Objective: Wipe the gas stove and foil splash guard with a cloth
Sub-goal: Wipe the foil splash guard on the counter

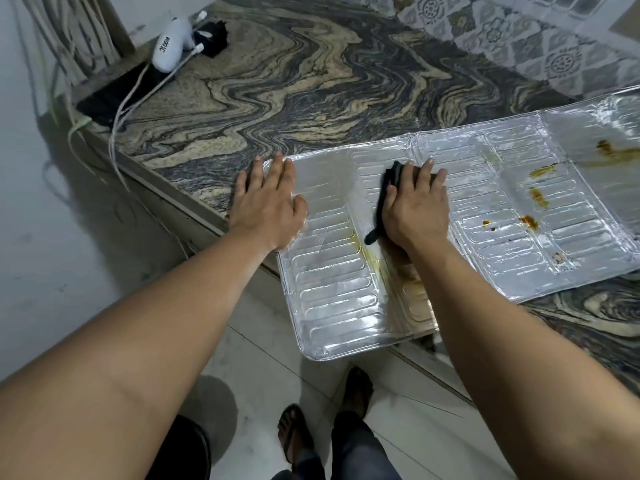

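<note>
The silver foil splash guard [502, 209] lies flat and unfolded on the marble counter [294, 84], its left panel hanging over the counter's front edge. Brown and yellow grease stains mark its middle fold and right panels. My left hand [268, 202] presses flat on the guard's upper left corner, fingers straight. My right hand [414, 209] presses a dark cloth [382, 206] onto the foil near the middle fold, fingers straight over the cloth. No gas stove is in view.
At the counter's far left lie a white device [171, 45], a black charger block [211, 39], white cables [128, 109] and a flat black item [114, 95]. Patterned wall tiles stand behind. Below are a pale tiled floor and my sandalled feet [325, 420].
</note>
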Demonstrator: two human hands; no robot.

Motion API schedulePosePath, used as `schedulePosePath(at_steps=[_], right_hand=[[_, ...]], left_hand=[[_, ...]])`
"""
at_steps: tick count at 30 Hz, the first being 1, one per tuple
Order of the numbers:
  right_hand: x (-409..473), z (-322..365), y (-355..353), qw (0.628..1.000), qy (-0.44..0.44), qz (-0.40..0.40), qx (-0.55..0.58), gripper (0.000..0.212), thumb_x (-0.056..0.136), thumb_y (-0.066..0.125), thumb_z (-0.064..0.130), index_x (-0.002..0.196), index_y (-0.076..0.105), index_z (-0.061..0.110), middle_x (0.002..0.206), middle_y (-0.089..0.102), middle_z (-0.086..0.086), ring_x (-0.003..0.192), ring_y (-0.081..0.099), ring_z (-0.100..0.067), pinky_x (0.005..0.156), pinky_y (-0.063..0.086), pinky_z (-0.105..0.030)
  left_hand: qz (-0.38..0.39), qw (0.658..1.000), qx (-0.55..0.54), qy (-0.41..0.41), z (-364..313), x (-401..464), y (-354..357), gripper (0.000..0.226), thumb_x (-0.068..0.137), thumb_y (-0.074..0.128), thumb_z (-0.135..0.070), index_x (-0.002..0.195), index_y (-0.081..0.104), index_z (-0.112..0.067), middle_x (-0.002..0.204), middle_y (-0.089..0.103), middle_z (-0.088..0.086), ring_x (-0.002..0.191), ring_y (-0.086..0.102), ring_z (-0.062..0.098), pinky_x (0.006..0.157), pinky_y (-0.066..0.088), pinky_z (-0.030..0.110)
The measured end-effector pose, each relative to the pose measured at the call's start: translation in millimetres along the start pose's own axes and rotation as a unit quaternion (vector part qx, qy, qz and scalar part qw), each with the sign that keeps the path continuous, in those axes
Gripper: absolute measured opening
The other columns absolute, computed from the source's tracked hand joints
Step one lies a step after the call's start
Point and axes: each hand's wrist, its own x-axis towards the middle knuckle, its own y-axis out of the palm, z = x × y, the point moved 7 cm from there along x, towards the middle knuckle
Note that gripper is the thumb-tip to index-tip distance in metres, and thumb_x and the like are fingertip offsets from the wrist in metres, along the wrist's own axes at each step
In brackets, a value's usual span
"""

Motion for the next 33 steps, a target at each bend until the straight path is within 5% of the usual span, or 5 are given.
schedulePosePath(at_steps=[10,20,28,33], right_hand=[[-63.4,105.4,10.7,0.983,-0.182,0.02,0.033,0.064,0.094,0.024,0.04,0.15,0.033,0.011,0.158,0.026,-0.021,0.145,0.021,-0.043,0.116,0.021,-0.047],[-115.0,82.6,6.3,0.95,-0.309,0.048,0.022,0.06,0.097,0.028,0.036,0.154,0.027,0.017,0.161,0.023,-0.011,0.148,0.018,-0.034,0.117,0.018,-0.048],[-97.6,14.5,-4.0,0.962,-0.262,0.071,-0.009,0.061,0.098,0.018,0.042,0.156,0.018,0.025,0.164,0.012,-0.004,0.15,0.011,-0.032,0.12,0.007,-0.051],[-71.8,-51.2,-11.1,0.987,-0.145,0.065,-0.023,0.065,0.093,0.014,0.044,0.156,0.014,0.026,0.164,0.009,-0.007,0.15,0.009,-0.034,0.118,0.007,-0.056]], left_hand=[[0.01,1.0,0.01,-0.007,2.4,2.0,0.4,0.069,0.097,0.013,-0.046,0.16,-0.001,-0.02,0.168,-0.008,-0.002,0.154,-0.006,0.026,0.124,0.001,0.049],[0.013,1.0,0.006,0.016,4.4,1.4,0.9,0.065,0.101,0.014,-0.046,0.159,0.0,-0.019,0.168,-0.007,0.0,0.154,-0.005,0.028,0.123,0.003,0.051],[0.011,1.0,0.013,0.018,5.4,2.1,1.6,0.066,0.101,0.012,-0.048,0.159,0.0,-0.019,0.168,-0.005,0.002,0.154,-0.005,0.03,0.124,0.003,0.051],[0.008,1.0,0.014,0.018,5.3,1.7,0.7,0.066,0.101,0.011,-0.048,0.159,0.0,-0.019,0.168,-0.005,0.002,0.154,-0.005,0.03,0.124,0.003,0.051]])
